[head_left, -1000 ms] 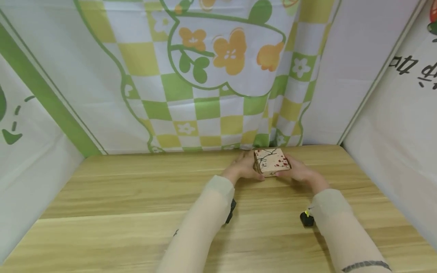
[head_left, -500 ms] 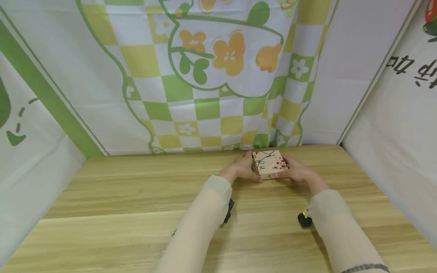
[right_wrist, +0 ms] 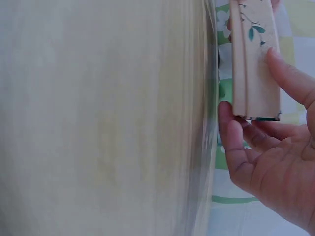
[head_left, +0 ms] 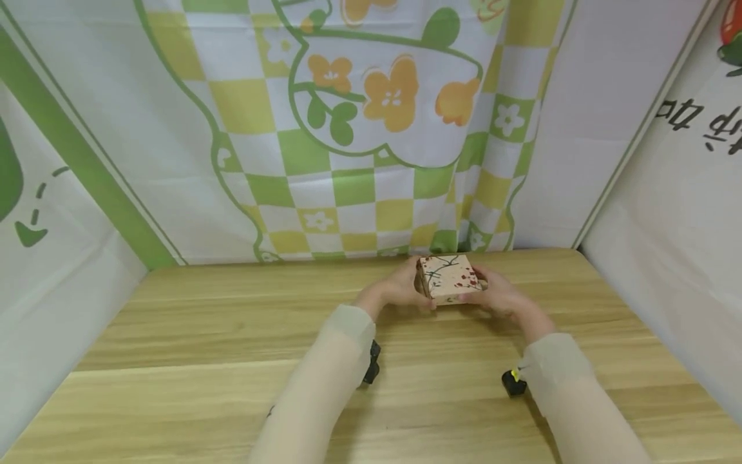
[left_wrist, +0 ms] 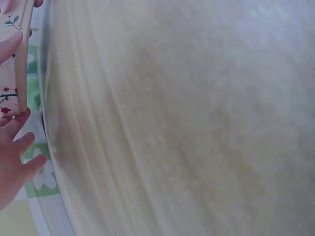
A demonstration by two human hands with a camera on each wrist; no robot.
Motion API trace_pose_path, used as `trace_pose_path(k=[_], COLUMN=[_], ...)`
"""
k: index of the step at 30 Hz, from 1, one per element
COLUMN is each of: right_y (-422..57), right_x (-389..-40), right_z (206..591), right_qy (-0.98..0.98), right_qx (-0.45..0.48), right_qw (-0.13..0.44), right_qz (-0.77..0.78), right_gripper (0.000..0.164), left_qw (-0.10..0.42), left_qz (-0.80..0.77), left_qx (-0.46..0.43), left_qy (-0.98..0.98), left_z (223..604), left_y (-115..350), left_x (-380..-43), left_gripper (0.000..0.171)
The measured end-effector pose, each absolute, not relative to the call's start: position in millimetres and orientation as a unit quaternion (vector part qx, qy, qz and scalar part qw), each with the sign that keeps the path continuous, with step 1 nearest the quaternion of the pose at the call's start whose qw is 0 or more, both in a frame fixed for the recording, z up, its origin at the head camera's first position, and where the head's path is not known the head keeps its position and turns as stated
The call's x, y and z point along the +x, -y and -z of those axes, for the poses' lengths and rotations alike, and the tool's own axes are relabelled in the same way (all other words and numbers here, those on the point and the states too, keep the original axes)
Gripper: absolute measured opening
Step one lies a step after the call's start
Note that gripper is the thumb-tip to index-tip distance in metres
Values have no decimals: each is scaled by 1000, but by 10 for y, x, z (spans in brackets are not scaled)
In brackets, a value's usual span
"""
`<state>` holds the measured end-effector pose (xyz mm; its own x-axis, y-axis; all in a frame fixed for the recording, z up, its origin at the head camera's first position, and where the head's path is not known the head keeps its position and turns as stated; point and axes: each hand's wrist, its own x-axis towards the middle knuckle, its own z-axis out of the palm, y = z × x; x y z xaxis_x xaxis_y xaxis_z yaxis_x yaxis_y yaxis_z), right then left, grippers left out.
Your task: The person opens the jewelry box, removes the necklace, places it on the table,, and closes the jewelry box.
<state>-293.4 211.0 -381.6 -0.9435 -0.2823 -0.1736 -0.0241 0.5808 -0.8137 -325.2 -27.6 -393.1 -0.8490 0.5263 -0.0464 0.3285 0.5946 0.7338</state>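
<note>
A small cream box [head_left: 451,276], printed with dark branches and red blossoms, is held between both hands near the back of the table. My left hand [head_left: 400,287] grips its left end, thumb along the near side. At the other end my right hand [head_left: 498,293] grips it the same way. In the right wrist view, the thumb lies on the box's branch-printed side [right_wrist: 261,64] and the other fingers curl at its end. A strip of curtain shows between the box and the tabletop there. The left wrist view catches only part of the box [left_wrist: 20,73] and left hand [left_wrist: 15,160].
The wood-grain table [head_left: 203,341] spreads on both sides of the arms. Right behind the box hangs a green and yellow checked curtain [head_left: 353,187]. White fabric walls stand left and right [head_left: 666,258]. A black wrist camera [head_left: 513,383] sits under the right wrist.
Both hands have shifted the box slightly left, and it looks a little nearer and more raised. The grip on it stays the same.
</note>
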Motion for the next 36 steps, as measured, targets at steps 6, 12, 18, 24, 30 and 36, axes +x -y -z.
trace_pose_path(k=[6,12,18,24,30,36], right_y=[-2009,-1885,-1770,-1603,-1434,-1300], right_x=[-2846,-2745,-2636,-2517,-2384,-2270], right_z=[3750,3659,3531,3505,3533,3477], right_qy=[-878,-858,-853,-856,-844,-841], right_qx=[-111,-138,-148,-178,-179,-174], right_qw=[116,102,91,87,101,102], right_qz=[451,484,492,478,496,502], right_gripper=[91,89,90,87,88,89], left_qw=[125,100,68,70,79,61], left_qz=[-401,-410,-406,-428,-433,-431], left_qx=[225,219,237,235,212,227], left_qy=[-879,-880,-880,-870,-873,-871], left_z=[3829,3716,3659,3683,3684,3659], left_y=[443,619,771,946,1144,1277], left_x=[-3131,-2995,-2868,-2682,-2499,-2377], left_gripper=[113,119,121,118,120,118])
